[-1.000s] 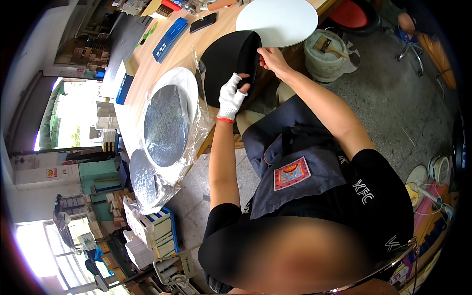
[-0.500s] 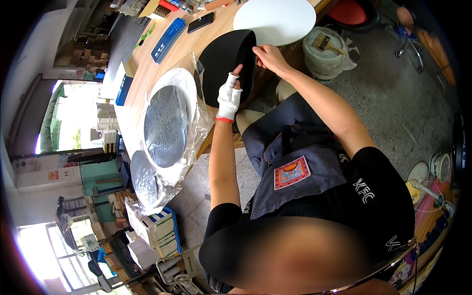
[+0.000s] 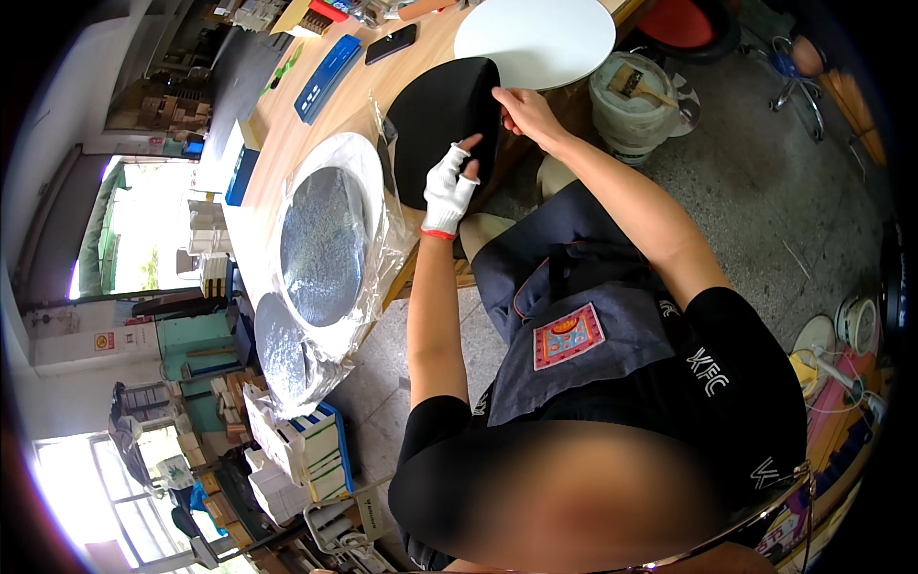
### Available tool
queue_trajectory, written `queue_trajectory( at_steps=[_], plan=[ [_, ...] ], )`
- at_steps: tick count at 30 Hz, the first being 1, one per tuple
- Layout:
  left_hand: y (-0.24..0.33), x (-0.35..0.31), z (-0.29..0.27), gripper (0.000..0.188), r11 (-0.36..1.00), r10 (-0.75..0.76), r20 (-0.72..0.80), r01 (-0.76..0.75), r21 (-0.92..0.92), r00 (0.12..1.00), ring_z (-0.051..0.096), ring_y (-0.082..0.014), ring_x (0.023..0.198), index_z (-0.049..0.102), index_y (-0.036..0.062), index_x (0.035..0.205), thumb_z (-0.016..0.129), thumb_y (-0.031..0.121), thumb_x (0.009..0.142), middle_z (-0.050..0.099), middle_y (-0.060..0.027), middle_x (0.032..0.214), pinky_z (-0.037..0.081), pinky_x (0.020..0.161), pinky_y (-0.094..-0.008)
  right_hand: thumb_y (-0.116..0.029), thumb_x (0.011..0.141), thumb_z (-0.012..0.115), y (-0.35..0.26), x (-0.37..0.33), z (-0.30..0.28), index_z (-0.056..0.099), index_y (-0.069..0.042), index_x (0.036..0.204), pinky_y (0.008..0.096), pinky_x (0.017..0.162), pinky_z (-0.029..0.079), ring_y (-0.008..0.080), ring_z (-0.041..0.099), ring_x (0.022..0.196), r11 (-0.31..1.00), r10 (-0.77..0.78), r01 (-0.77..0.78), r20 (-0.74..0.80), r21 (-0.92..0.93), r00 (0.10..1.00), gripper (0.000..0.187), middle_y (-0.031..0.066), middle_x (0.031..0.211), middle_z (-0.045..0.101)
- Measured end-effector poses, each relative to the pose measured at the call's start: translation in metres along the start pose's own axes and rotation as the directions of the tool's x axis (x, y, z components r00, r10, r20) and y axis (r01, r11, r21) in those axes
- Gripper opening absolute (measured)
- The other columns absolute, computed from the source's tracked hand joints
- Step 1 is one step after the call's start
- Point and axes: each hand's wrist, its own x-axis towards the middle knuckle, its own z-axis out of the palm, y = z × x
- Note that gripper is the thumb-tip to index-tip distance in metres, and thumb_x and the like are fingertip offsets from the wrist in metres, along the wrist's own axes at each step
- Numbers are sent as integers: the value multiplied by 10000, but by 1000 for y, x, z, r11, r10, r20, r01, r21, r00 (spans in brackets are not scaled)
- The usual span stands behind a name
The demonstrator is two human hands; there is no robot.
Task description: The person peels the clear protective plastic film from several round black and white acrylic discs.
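Observation:
A black round piece (image 3: pixel 430 124) with a flat face lies at the table's front edge, its right side bent down over the edge. I cannot tell whether it is cloth or board. My left hand (image 3: pixel 448 191), in a white glove with bare fingertips and a red cuff, rests against its lower right part, finger and thumb apart. My bare right hand (image 3: pixel 531 115) has its fingers curled together at the upper right rim, closed on that edge. The fingertips' far side is hidden.
Clear plastic wraps silvery and white discs (image 3: pixel 325 244) left of the black piece. A white round board (image 3: pixel 535 40), a phone (image 3: pixel 390 44) and a blue box (image 3: pixel 327 78) lie on the wooden table (image 3: pixel 277 153). A bucket with a brush (image 3: pixel 631 100) stands to the right.
My left finger and thumb have spread apart and shifted slightly right on the black piece. My right hand stays at the rim, nearly unmoved.

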Motion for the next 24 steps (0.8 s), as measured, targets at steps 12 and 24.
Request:
queue_trajectory(
  at_steps=[12, 24],
  plan=[
    [2, 1, 1, 242, 993, 45, 31, -48, 109, 998, 685, -278, 892, 663, 73, 1071, 685, 141, 840, 697, -131, 945, 510, 811, -321, -250, 941, 501, 19, 10, 5, 589, 0, 743, 284, 485, 449, 121, 566, 523, 983, -7, 15, -48, 181, 999, 331, 52, 628, 597],
    [-4, 0, -4, 303, 992, -122, 98, 125, -17, 988, 586, -207, 676, 654, 103, 1205, 634, 185, 914, 594, -89, 760, 472, 675, -292, -254, 940, 507, 9, 7, 2, 588, -4, 737, 283, 485, 442, 117, 554, 510, 998, -34, 36, -30, 59, 999, 332, 50, 617, 595]
  ],
)
